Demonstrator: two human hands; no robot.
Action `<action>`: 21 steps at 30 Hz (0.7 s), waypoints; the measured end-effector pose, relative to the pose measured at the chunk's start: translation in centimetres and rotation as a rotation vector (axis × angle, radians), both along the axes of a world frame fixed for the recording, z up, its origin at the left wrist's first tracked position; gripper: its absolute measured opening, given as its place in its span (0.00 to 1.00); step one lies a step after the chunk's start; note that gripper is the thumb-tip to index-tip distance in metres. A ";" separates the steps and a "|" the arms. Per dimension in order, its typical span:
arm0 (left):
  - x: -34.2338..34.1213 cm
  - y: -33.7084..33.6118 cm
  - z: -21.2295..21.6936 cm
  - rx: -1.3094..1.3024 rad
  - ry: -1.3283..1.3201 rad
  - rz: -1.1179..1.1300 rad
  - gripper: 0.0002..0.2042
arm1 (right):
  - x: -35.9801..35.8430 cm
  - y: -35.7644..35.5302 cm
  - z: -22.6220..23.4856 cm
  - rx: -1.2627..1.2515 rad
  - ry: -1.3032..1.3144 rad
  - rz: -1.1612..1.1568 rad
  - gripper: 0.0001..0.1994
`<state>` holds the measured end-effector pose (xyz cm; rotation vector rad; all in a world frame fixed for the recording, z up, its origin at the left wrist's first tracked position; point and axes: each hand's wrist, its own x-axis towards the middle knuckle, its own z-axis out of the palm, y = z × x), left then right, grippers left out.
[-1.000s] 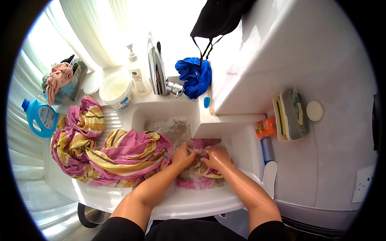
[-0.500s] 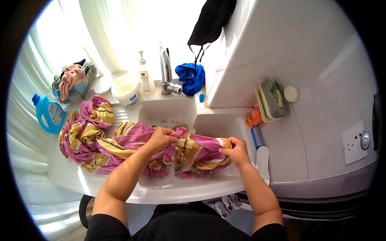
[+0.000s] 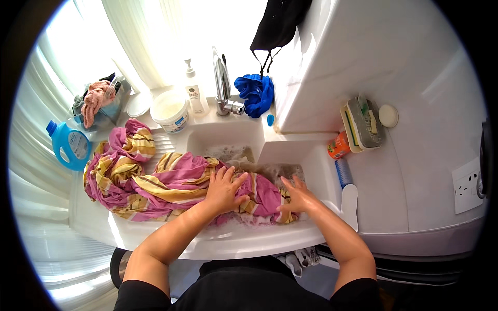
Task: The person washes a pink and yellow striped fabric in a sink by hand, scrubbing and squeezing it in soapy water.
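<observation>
2 hands on wet cloth in the sink.
Left hand (image 3: 224,191) and right hand (image 3: 294,197) press flat, fingers spread wide, on the pink-and-yellow striped cloth (image 3: 171,181) in the sink (image 3: 316,155).

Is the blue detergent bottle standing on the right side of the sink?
No, the blue detergent bottle stands at the far left, beyond the striped cloth draped over the sink's drainboard.

Both hands now press the striped cloth (image 3: 176,181) flat, fingers spread.
</observation>
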<state>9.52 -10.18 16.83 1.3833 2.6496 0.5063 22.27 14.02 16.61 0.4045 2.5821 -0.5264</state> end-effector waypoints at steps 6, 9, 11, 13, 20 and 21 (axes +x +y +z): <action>3.7 4.0 -10.8 -0.351 0.003 -0.086 0.42 | -1.1 -4.3 -7.2 0.190 -0.035 0.500 0.49; 1.9 4.6 -17.7 -0.341 -0.019 -0.168 0.34 | -3.2 -3.2 -12.7 0.090 -0.097 0.484 0.39; -0.2 4.8 -22.7 -0.259 -0.222 -0.123 0.29 | -6.3 -1.7 -14.0 -0.018 -0.279 0.592 0.31; -1.3 6.1 -24.9 -0.270 -0.459 -0.102 0.25 | -6.3 0.5 -17.5 -0.209 -0.149 0.415 0.28; -5.6 9.8 -13.4 -0.600 -0.367 -0.172 0.17 | -7.0 1.4 -16.6 -0.327 0.071 0.200 0.25; -6.5 10.9 -12.2 -0.650 -0.339 -0.271 0.18 | -7.8 0.8 -12.8 -0.234 0.050 0.223 0.26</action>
